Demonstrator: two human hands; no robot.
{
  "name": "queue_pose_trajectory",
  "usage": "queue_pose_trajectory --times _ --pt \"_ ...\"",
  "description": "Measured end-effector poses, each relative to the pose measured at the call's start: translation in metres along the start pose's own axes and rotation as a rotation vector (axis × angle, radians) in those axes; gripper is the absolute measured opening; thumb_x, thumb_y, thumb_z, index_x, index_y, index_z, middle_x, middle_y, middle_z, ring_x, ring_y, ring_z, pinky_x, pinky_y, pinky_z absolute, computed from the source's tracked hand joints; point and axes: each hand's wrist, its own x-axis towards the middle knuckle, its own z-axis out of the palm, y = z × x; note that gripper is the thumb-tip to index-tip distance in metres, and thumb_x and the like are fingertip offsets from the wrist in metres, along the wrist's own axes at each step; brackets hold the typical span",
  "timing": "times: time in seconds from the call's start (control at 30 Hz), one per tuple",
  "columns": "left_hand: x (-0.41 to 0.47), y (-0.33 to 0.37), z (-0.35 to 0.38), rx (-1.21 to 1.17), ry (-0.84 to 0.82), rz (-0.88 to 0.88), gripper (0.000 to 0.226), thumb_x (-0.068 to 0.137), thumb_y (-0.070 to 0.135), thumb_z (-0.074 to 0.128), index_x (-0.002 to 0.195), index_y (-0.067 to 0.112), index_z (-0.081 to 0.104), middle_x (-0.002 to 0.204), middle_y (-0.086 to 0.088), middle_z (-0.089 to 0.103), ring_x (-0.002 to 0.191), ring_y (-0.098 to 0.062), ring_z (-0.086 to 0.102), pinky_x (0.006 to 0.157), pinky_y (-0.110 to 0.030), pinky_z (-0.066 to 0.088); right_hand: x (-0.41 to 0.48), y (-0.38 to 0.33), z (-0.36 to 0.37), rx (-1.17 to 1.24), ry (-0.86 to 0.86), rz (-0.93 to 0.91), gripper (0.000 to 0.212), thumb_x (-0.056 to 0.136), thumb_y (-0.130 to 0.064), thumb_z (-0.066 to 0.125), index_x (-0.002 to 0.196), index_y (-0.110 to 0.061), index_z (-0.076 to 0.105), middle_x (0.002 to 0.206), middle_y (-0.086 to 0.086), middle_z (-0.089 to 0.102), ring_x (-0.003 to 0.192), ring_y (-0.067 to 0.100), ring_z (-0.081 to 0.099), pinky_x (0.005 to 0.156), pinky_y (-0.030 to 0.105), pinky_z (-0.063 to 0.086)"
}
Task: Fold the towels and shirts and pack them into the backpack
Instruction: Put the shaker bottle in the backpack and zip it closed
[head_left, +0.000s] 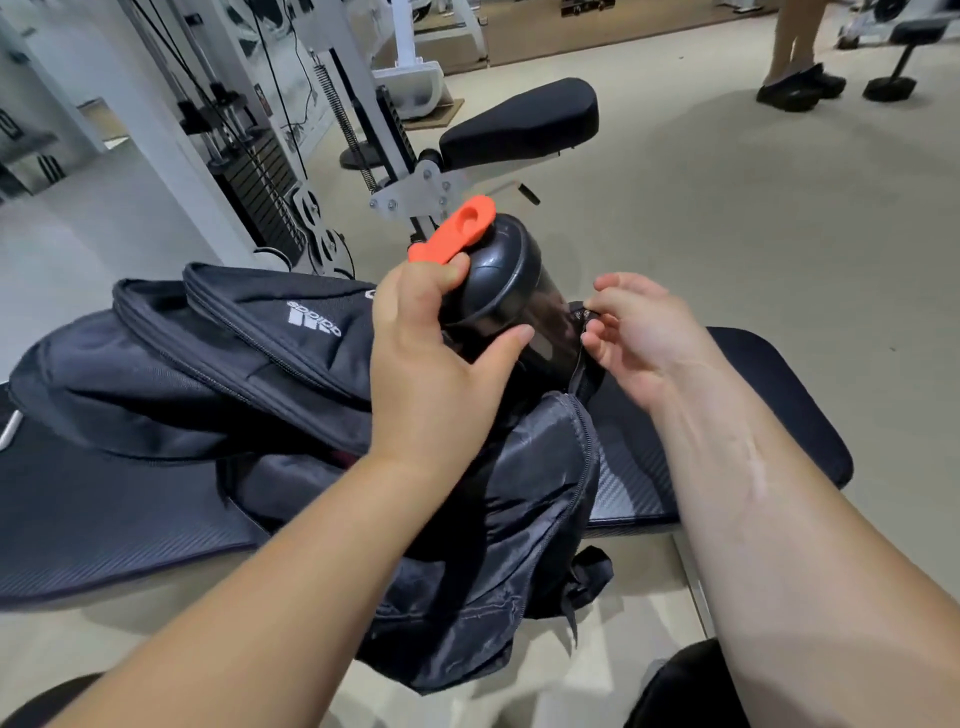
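A black backpack with a white logo lies on its side on a black padded bench. My left hand grips a dark shaker bottle with an orange flip cap near its lid. The bottle's lower end sits in the backpack's mesh side pocket. My right hand pinches the edge of that mesh pocket beside the bottle. No towels or shirts are visible.
A cable weight machine stands behind the bench at the left, and a black padded seat rises beyond it. A person's legs and dark shoes are at the far right. Beige floor surrounds the bench.
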Motion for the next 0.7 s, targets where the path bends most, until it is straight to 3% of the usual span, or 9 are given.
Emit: queue_pose_trajectory --times 0.1,0.17,0.23,0.3,0.37,0.47,0.6,0.7 --pt "0.002 -0.002 -0.001 -0.028 -0.046 0.065 0.061 0.074 0.026 0.086 0.119 0.029 0.045 0.129 0.001 0.047 0.121 0.009 0.046 0.101 -0.024 0.048 -0.001 -0.002 -0.002 -0.050 -0.004 -0.018 0.022 0.093 0.004 0.049 0.095 -0.016 0.058 0.070 0.001 0.047 0.048 0.007 0.045 0.044 0.018 0.047" --pt "0.015 -0.013 -0.006 -0.127 -0.179 0.095 0.058 0.074 0.029 0.085 0.120 0.029 0.048 0.137 -0.003 0.046 0.131 -0.007 0.050 0.102 -0.042 0.052 -0.004 -0.003 -0.004 -0.066 -0.009 -0.019 0.022 0.092 0.004 0.048 0.095 -0.015 0.059 0.070 0.002 0.046 0.046 0.007 0.044 0.045 0.020 0.048" --pt "0.036 -0.023 -0.018 -0.291 -0.334 0.041 0.054 0.073 0.029 0.085 0.113 0.042 0.052 0.141 0.003 0.049 0.129 -0.025 0.056 0.098 -0.053 0.054 -0.008 -0.003 -0.005 -0.071 -0.023 -0.016 0.023 0.092 0.004 0.048 0.096 -0.013 0.061 0.071 0.003 0.046 0.045 0.007 0.044 0.047 0.023 0.051" --pt "0.057 -0.025 -0.030 -0.438 -0.463 -0.060 0.050 0.072 0.027 0.084 0.103 0.051 0.053 0.138 0.010 0.055 0.120 -0.032 0.063 0.095 -0.052 0.055 -0.012 -0.002 -0.004 -0.069 -0.050 -0.012 0.023 0.092 0.005 0.048 0.098 -0.012 0.063 0.072 0.004 0.047 0.045 0.007 0.045 0.050 0.024 0.053" --pt "0.074 -0.026 -0.036 -0.471 -0.529 -0.089 0.044 0.075 0.025 0.082 0.101 0.046 0.052 0.138 -0.003 0.056 0.109 -0.037 0.067 0.089 -0.050 0.055 -0.015 -0.001 -0.001 -0.063 -0.084 -0.005 0.023 0.093 0.005 0.049 0.100 -0.012 0.063 0.071 0.003 0.047 0.045 0.006 0.045 0.052 0.025 0.054" --pt "0.086 -0.026 -0.036 -0.449 -0.572 -0.098 0.042 0.077 0.027 0.080 0.099 0.050 0.053 0.135 -0.013 0.056 0.096 -0.032 0.069 0.087 -0.051 0.057 -0.015 0.002 0.000 -0.095 -0.129 -0.021 0.023 0.094 0.002 0.051 0.104 -0.015 0.063 0.070 0.000 0.048 0.047 0.005 0.045 0.053 0.023 0.054" --pt "0.083 -0.022 -0.028 -0.387 -0.588 -0.082 0.043 0.078 0.027 0.080 0.101 0.049 0.052 0.132 -0.003 0.057 0.091 -0.016 0.070 0.082 -0.033 0.056 -0.006 0.004 -0.004 -0.275 -0.130 -0.059 0.020 0.094 -0.004 0.055 0.108 -0.015 0.065 0.069 -0.001 0.050 0.047 0.006 0.045 0.046 0.023 0.050" --pt "0.078 -0.019 -0.024 -0.321 -0.598 -0.062 0.042 0.079 0.031 0.080 0.101 0.049 0.050 0.123 0.009 0.062 0.092 -0.009 0.069 0.085 -0.036 0.056 -0.005 0.005 -0.009 -0.403 -0.129 -0.076 0.015 0.094 -0.011 0.055 0.101 -0.018 0.067 0.073 -0.002 0.056 0.050 0.010 0.044 0.047 0.026 0.049"
